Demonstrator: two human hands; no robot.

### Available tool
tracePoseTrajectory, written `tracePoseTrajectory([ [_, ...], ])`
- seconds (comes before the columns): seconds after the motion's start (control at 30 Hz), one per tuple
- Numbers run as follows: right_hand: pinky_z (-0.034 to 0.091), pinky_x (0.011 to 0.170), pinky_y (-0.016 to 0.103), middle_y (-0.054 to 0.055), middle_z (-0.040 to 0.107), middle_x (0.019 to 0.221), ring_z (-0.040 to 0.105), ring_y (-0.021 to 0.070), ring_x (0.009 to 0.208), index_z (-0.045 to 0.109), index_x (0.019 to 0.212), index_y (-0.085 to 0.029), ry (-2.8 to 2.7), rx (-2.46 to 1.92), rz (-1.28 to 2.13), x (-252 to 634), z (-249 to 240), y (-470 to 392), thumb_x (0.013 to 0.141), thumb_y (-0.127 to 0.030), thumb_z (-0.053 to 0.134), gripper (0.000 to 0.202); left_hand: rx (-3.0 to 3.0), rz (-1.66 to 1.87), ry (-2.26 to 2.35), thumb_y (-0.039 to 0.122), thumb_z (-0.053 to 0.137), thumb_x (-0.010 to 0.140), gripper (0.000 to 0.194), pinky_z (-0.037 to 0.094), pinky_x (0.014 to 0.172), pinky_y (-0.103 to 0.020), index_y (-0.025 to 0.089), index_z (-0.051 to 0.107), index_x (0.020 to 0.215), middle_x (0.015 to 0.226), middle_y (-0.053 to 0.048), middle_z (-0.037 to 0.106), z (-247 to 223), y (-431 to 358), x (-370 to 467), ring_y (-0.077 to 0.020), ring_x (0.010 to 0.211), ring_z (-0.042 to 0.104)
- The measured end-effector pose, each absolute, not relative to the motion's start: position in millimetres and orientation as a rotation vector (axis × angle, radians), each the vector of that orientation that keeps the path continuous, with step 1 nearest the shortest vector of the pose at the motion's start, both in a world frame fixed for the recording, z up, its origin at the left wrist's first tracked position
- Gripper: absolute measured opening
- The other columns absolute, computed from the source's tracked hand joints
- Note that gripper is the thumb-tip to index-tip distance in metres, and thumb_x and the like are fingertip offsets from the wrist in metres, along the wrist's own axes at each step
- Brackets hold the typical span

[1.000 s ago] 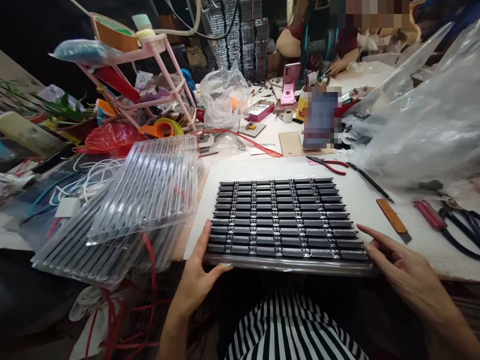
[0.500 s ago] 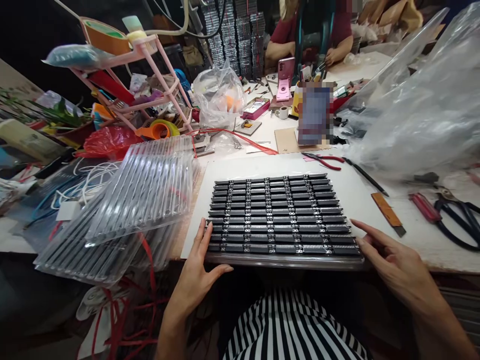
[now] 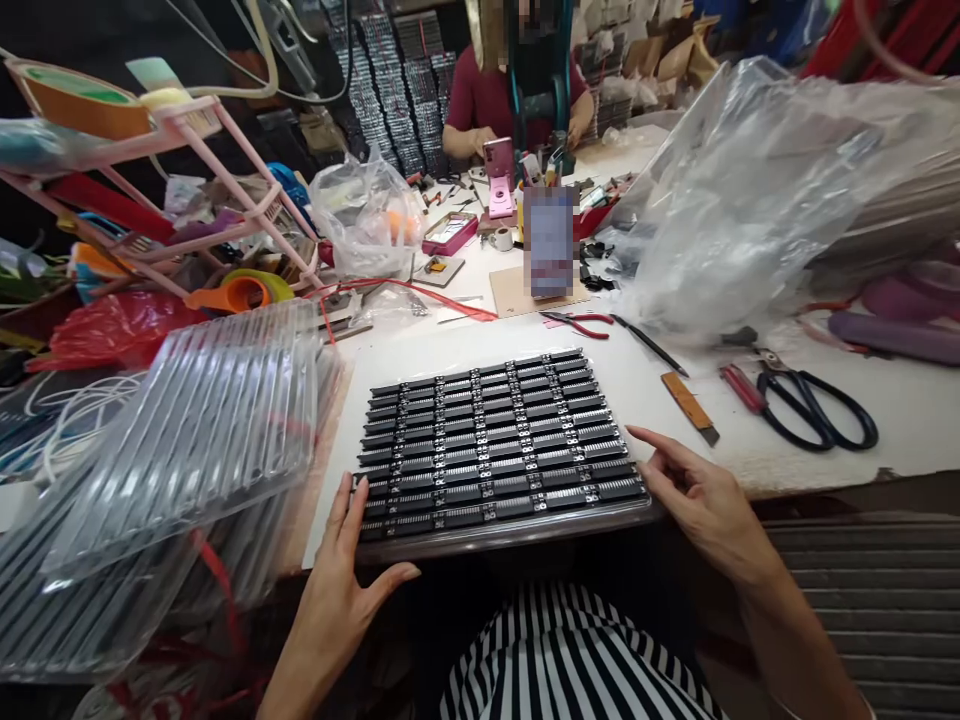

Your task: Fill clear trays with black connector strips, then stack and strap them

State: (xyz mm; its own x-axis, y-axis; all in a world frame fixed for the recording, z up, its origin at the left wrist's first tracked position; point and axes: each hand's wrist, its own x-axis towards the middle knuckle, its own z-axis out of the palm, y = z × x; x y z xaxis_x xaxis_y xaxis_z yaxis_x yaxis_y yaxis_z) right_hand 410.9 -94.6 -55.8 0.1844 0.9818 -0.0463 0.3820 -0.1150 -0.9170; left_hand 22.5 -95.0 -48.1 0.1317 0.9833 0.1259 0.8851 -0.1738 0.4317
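Note:
In front of me lies a clear plastic tray [image 3: 517,538] filled with rows of black comb-edged strips [image 3: 487,440], which look like connectors or small electronic parts. At its left edge rests my left hand [image 3: 341,570], fingers stretched out along the side and thumb spread away below the front corner. My right hand [image 3: 694,500] is at the right edge, its index finger extended and the other fingers loosely bent by the front corner. Neither hand closes around the tray. A white sheet [image 3: 330,480] lies beneath it.
Empty-looking clear trays [image 3: 225,400] are stacked at left, over red ribbon. To the right lie red-handled pliers [image 3: 585,325], a black pen-like tool [image 3: 649,345], a cutter knife [image 3: 688,408] and scissors [image 3: 814,405]. Behind are a pink rack [image 3: 225,170], plastic bags [image 3: 735,200] and another person [image 3: 465,105].
My view has turned to the right, so the bench things appear further left. Both hands stay at the tray's sides with much the same pose.

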Motion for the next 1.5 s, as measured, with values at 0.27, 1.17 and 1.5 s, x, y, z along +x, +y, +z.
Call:
tracePoseTrajectory([
  [0.27, 0.035, 0.053, 0.023, -0.004, 0.043, 0.066, 0.04, 0.0094, 0.058, 0.056, 0.125, -0.019, -1.247, -1.498, 0.962, 409.3, -54.7, -92.1, 0.086, -0.031, 0.056, 0.041, 2.191, 0.6, 1.82, 0.052, 0.059, 0.08, 0.086, 0.018, 0.113, -0.052, 0.032, 0.012, 0.148, 0.156, -0.007, 0.017, -52.0, -92.4, 21.3, -0.0289, 0.142, 0.018],
  [1.17, 0.032, 0.047, 0.02, -0.005, 0.045, 0.063, 0.038, 0.0072, 0.054, 0.062, 0.114, -0.019, -1.159, -1.373, 0.929, 407.1, -33.5, -86.0, 0.083, -0.027, 0.059, 0.032, 2.162, 0.648, 1.816, 0.05, 0.058, 0.081, 0.082, 0.018, 0.114, -0.051, 0.031, 0.015, 0.148, 0.156, -0.006, 0.019, -52.2, -92.3, 20.7, -0.0279, 0.141, 0.02],
  [1.5, 0.033, 0.048, 0.021, -0.004, 0.044, 0.062, 0.039, 0.0086, 0.054, 0.062, 0.114, -0.017, -1.157, -1.397, 0.929, 406.2, -31.5, -85.6, 0.082, -0.03, 0.061, 0.034, 2.142, 0.664, 1.802, 0.05, 0.06, 0.08, 0.083, 0.017, 0.114, -0.05, 0.033, 0.015, 0.148, 0.155, -0.006, 0.02, -51.1, -93.3, 22.8, -0.0275, 0.141, 0.021],
])
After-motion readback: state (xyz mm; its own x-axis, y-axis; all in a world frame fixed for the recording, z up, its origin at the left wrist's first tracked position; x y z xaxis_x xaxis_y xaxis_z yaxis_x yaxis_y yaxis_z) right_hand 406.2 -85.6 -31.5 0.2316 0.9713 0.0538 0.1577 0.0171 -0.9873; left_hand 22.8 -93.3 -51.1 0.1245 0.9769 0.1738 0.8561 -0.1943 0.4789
